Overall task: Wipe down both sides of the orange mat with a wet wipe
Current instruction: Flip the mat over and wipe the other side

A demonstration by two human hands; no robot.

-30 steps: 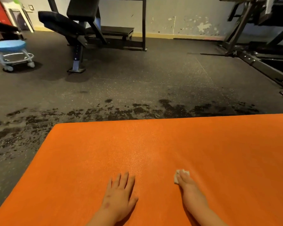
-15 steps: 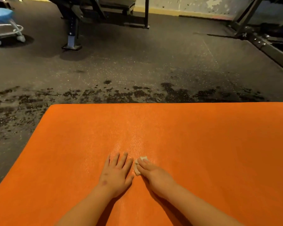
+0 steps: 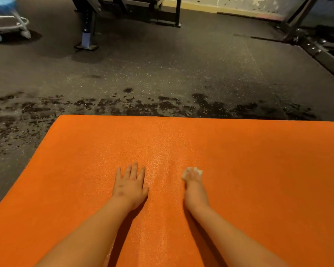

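On the dark gym floor lies the orange mat; the left hand rests flat, fingers spread, while the right hand presses the wet wipe down, fingers apparently together.

wet wipe: mostly hidden under right hand; only white edges show at either side.
right fingers: motion-blurred; cannot tell whether curled or straight.
orange mat: cut off at right and bottom edges; underside hidden.
blue stool: cut by top and left edges.
weight bench: upper part out of frame.
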